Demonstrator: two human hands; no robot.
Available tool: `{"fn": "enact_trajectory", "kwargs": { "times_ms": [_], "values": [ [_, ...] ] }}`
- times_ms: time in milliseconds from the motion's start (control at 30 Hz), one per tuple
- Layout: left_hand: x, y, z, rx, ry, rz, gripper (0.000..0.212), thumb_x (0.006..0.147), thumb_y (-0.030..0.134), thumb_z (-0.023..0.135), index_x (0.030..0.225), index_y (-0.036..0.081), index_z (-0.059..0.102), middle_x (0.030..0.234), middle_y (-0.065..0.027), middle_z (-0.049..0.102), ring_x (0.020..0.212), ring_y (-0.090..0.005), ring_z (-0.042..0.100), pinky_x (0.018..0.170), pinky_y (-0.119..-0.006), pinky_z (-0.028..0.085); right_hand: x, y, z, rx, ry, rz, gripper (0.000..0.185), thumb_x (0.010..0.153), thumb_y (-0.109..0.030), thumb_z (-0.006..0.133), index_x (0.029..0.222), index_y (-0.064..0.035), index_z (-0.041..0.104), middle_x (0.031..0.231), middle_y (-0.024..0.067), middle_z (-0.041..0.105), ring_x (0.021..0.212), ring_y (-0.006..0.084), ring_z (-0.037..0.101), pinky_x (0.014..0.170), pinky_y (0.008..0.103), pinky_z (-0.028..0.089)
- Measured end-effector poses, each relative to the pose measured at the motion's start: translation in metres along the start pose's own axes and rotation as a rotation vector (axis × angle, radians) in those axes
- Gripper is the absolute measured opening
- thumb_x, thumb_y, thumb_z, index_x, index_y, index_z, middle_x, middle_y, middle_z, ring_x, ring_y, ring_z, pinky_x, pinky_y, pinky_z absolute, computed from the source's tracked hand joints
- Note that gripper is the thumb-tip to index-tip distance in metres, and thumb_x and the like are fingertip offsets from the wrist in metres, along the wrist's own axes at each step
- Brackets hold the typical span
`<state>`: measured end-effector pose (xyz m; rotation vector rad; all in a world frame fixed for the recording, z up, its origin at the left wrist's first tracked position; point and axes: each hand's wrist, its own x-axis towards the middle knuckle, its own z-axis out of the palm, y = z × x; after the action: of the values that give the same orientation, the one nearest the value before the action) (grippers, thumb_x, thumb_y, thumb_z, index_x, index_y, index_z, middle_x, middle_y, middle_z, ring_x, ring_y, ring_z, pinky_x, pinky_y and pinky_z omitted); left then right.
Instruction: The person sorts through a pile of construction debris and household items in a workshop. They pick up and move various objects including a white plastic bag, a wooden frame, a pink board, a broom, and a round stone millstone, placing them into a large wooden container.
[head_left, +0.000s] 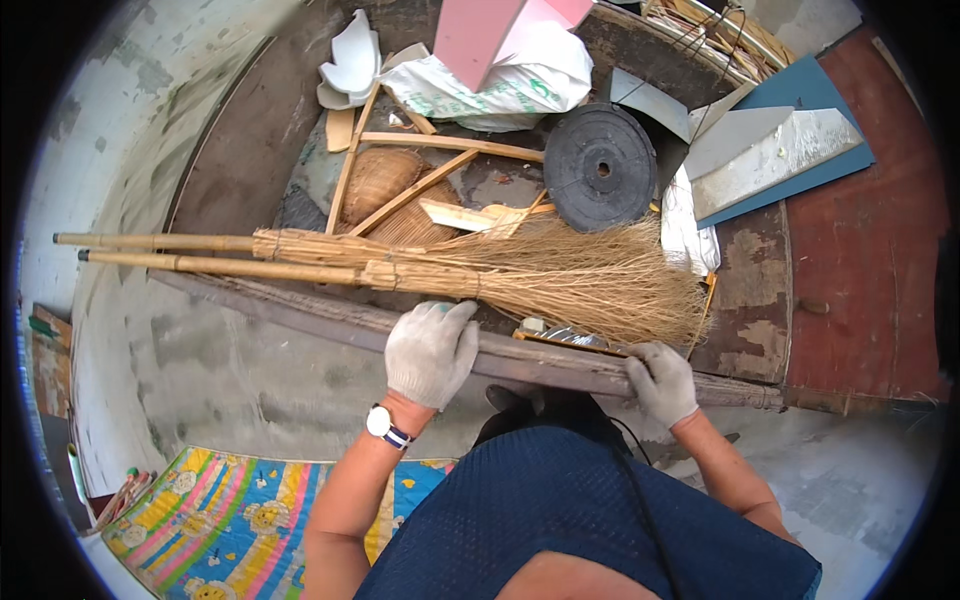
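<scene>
In a white knit glove, my left hand (431, 351) curls over a long weathered wooden beam (551, 367) that crosses in front of me. Farther right along the same beam, my gloved right hand (664, 384) grips its upper edge. Just beyond lie two twig brooms with bamboo handles, the nearer broom (427, 279) partly overlapping the farther broom (322, 247). Their handles point left and their bristles fan out to the right. Between my hands, behind the beam, sits a narrow yellow-edged piece (570, 337) with shiny strips; its kind is unclear.
Beyond the brooms are a black round disc (600, 166), wooden strips (450, 142), a woven basket (382, 180), a white sack (495, 82) and broken white ceramic (352, 56). Blue board (787, 97) and white panels stand right. A patterned mat (247, 517) lies lower left.
</scene>
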<state>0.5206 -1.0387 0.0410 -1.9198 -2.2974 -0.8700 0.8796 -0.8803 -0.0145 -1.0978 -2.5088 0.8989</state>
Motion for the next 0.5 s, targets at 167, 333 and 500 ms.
{"fn": "enact_trajectory", "kwargs": {
  "times_ms": [167, 333, 500],
  "values": [
    [-0.003, -0.102, -0.085, 0.228, -0.05, 0.095, 0.04, 0.099, 0.02, 0.081, 0.135, 0.006, 0.074, 0.119, -0.0181, 0.076, 0.114, -0.0385, 0.071, 0.102, -0.052, 0.056, 0.007, -0.012, -0.003, 0.036, -0.019, 0.097, 0.024, 0.106, -0.025, 0.068, 0.11, -0.0027, 0.077, 0.106, 0.0218, 0.076, 0.104, 0.0425, 0.074, 0.093, 0.0494, 0.058],
    [0.001, -0.241, -0.179, 0.43, 0.02, -0.199, 0.027, 0.104, 0.02, 0.077, 0.127, 0.005, 0.078, 0.123, -0.0178, 0.077, 0.118, -0.0369, 0.072, 0.105, -0.047, 0.056, 0.034, -0.015, 0.0, 0.016, -0.21, 0.201, 0.034, 0.103, -0.034, 0.068, 0.107, -0.0012, 0.075, 0.103, 0.0238, 0.075, 0.105, 0.0444, 0.073, 0.094, 0.0508, 0.057],
    [0.025, -0.296, -0.188, 0.139, -0.064, -0.488, 0.029, 0.108, 0.023, 0.071, 0.125, 0.0, 0.078, 0.122, -0.0192, 0.08, 0.117, -0.0381, 0.074, 0.104, -0.044, 0.056, 0.148, -0.047, 0.013, -0.135, -0.553, 0.14, 0.044, 0.096, -0.041, 0.07, 0.107, 0.0017, 0.074, 0.106, 0.0282, 0.075, 0.106, 0.0468, 0.073, 0.096, 0.0519, 0.057]
  ]
}}
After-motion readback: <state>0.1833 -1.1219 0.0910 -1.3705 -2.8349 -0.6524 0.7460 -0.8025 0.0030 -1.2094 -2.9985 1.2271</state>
